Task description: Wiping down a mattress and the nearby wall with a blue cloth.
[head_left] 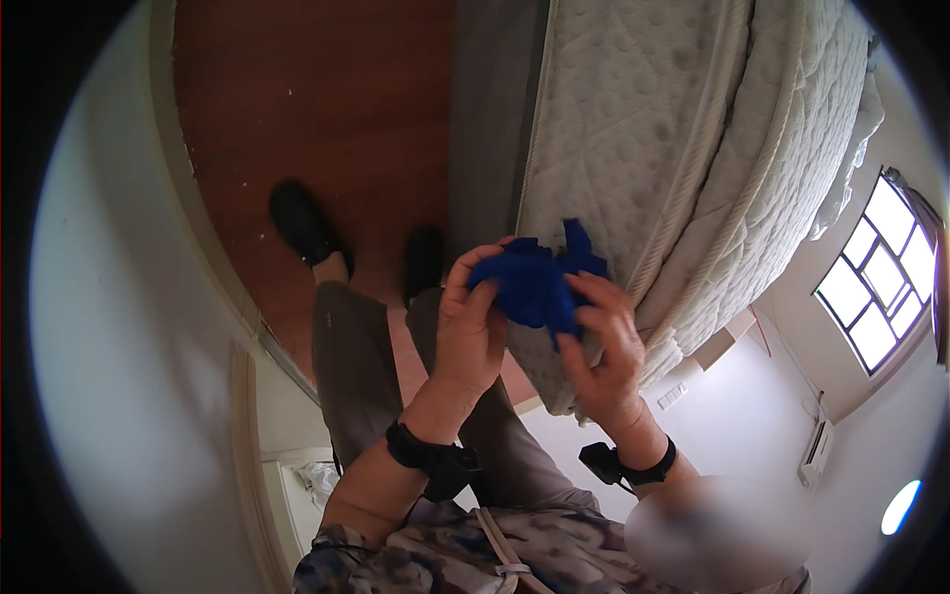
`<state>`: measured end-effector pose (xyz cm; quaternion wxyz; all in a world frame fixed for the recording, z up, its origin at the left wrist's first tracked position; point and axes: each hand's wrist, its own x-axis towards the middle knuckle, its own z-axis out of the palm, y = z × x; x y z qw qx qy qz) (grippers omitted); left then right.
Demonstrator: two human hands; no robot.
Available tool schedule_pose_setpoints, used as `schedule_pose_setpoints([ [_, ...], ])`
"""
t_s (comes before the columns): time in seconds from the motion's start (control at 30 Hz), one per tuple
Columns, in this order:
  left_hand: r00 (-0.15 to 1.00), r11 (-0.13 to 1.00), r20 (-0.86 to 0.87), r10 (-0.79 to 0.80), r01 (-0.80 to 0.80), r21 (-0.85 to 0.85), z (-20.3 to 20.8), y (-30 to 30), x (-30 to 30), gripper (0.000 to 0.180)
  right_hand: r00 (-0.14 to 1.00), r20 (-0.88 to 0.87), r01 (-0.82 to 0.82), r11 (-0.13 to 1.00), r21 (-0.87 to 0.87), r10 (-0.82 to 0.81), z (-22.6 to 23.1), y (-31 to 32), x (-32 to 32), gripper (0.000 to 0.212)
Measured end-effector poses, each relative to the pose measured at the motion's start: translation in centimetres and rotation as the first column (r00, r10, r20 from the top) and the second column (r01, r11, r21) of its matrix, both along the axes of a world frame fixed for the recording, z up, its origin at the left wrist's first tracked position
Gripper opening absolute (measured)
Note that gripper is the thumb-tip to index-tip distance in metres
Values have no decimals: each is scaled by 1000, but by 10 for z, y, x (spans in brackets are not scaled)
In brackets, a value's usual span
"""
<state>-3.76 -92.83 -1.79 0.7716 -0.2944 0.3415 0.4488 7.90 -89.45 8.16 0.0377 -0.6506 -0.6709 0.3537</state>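
Note:
A crumpled piece of deep blue cloth [534, 285] is bunched up between my two hands, in front of my body. My left hand [473, 322] grips its left side, with the thumb pressed on the fabric and the fingers curled behind. On the right side, my right hand [606, 342] pinches the cloth between thumb and fingers. One narrow end of the cloth sticks up at the top right. Its full shape is hidden by the folds. Both hands are over the near corner of a quilted white mattress [618, 119].
A second quilted mattress [762, 198] lies against the first, to the right. Grey bed-base siding [495, 109] runs beside the reddish wood floor [317, 89]. A white wall [119, 247] rises at the left. My dark shoes [307, 223] stand on the floor. A barred window [881, 277] is far right.

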Motion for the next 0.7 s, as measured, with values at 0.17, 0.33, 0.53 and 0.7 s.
schedule_pose_setpoints([
  [0.17, 982, 990, 125, 144, -143, -13, -12, -7, 0, 24, 995, -1, -95, 977, -191, 96, -16, -5, -6, 26],
  [0.33, 955, 977, 250, 157, -188, 104, -15, -14, -10, 25, 969, -92, 181, 916, -358, -228, -23, 16, -28, 57],
  [0.53, 924, 999, -380, -45, 48, -1, -1, 14, -7, 26, 998, 63, 10, 974, -224, 4, -23, 46, -22, 65],
  [0.7, 933, 990, -346, -94, 53, -127, -5, 11, -3, 31, 796, 502, -454, 882, 127, 338, -87, 127, -33, 42],
])
